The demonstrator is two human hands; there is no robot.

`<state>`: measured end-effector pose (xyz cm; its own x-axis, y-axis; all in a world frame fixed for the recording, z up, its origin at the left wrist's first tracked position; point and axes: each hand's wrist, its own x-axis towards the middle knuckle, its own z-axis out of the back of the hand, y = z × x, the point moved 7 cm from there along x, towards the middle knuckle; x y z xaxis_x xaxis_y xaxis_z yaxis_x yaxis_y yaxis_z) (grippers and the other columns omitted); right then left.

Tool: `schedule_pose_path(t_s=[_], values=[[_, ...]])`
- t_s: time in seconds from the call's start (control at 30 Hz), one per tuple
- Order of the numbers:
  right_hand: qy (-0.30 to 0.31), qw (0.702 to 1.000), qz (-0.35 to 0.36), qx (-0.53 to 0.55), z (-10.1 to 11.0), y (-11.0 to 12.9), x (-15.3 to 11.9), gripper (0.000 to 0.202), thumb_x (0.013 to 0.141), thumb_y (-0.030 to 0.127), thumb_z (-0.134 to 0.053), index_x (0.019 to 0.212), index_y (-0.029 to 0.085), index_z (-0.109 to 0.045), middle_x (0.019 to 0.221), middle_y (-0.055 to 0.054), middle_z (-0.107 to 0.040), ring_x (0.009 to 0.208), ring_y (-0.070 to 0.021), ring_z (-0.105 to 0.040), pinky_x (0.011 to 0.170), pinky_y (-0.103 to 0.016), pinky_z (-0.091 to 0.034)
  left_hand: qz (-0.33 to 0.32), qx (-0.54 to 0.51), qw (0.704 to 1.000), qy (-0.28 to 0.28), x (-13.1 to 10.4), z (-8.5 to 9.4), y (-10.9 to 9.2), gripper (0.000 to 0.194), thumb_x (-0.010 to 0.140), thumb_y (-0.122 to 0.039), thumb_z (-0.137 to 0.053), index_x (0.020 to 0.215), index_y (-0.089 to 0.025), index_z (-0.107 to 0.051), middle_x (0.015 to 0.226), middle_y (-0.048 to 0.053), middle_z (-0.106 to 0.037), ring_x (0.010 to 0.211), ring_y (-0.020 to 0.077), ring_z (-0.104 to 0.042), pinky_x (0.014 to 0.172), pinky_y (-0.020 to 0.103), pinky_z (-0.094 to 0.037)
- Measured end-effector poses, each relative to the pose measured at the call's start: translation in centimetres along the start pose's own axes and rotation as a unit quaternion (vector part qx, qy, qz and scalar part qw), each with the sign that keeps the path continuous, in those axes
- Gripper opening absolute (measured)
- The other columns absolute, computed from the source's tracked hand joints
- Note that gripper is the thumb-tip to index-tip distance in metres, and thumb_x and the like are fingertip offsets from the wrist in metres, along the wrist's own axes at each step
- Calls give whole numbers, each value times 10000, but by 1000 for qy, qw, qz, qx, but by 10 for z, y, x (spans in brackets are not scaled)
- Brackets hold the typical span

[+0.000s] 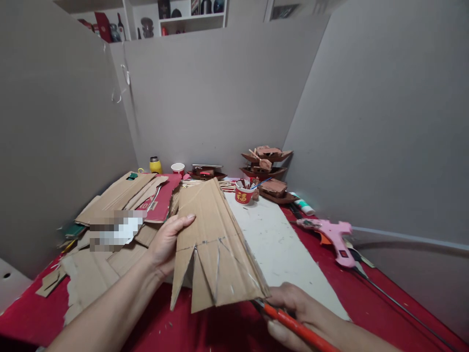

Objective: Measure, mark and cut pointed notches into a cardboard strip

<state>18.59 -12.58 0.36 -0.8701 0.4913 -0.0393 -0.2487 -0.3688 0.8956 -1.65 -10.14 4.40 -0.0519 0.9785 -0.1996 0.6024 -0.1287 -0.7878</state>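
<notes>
Corrugated cardboard panel (pixel 210 215) sits pinched by fingers of the left hand (pixel 169 242), steadied, we judge, against the red-handled tool (pixel 293 326) clasped by fingers of the right hand (pixel 302 308).

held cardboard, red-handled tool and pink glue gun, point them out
Held cardboard (pixel 215 227): head view, broad face
Red-handled tool (pixel 289 322): head view, handle
Pink glue gun (pixel 337 235): head view, body

The bare left forearm (pixel 113 303) slants in from lower left; the ungloved left hand (pixel 164 247) grips, thumb (pixel 185 220) extended, other fingers hidden. Lower, the ungloved right hand (pixel 298 308) curls closed, its bare right forearm (pixel 355 336) entering from lower right.
</notes>
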Motion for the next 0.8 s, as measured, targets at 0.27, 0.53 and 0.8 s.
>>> schedule_pose_path(t_s=[0.27,0.53,0.8], values=[[-52,993,-34,-100,8,-16,-10,489,899,652,-499,879,178,-619,788,-25,-534,705,-168,-501,657,-255,-473,-2,15,1000,20,1,-2,-2,94,743,-152,-746,803,-132,-677,624,48,-710,479,168,-661,475,241,-531],[10,998,-17,-54,2,0,-5,539,930,717,-350,824,205,-480,736,-3,-472,640,-145,-432,568,-235,-408,7,4,999,33,5,0,6,130,725,-181,-777,801,-131,-685,662,59,-719,554,166,-685,535,231,-544],[29,998,6,59,-10,0,-1,540,922,713,-407,737,205,-402,619,46,-350,536,-95,-307,469,-215,-250,36,-6,998,41,9,4,12,102,730,-189,-756,754,-116,-689,639,76,-713,554,183,-681,572,269,-553]])
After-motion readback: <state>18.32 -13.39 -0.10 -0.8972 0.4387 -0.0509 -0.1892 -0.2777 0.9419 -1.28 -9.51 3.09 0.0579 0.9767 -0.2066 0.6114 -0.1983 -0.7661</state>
